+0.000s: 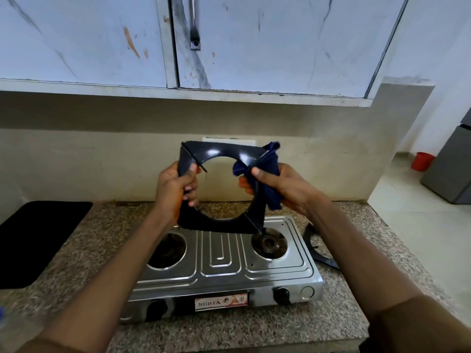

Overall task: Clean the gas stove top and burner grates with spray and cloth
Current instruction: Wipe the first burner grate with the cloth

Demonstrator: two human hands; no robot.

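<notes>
Head view: the left hand (pixel 177 189) grips the left edge of a dark burner grate (pixel 219 189), held upright in the air above the stove (pixel 221 263); the right hand (pixel 277 186) pinches a blue cloth (pixel 265 179) around the grate's right side. This looks like the grate-wiping step (stove top probably comes later); next, working the cloth along the rim while turning it. A second grate (pixel 318 253) lies right of the stove, partly hidden by the forearm. No spray bottle is identifiable.
</notes>
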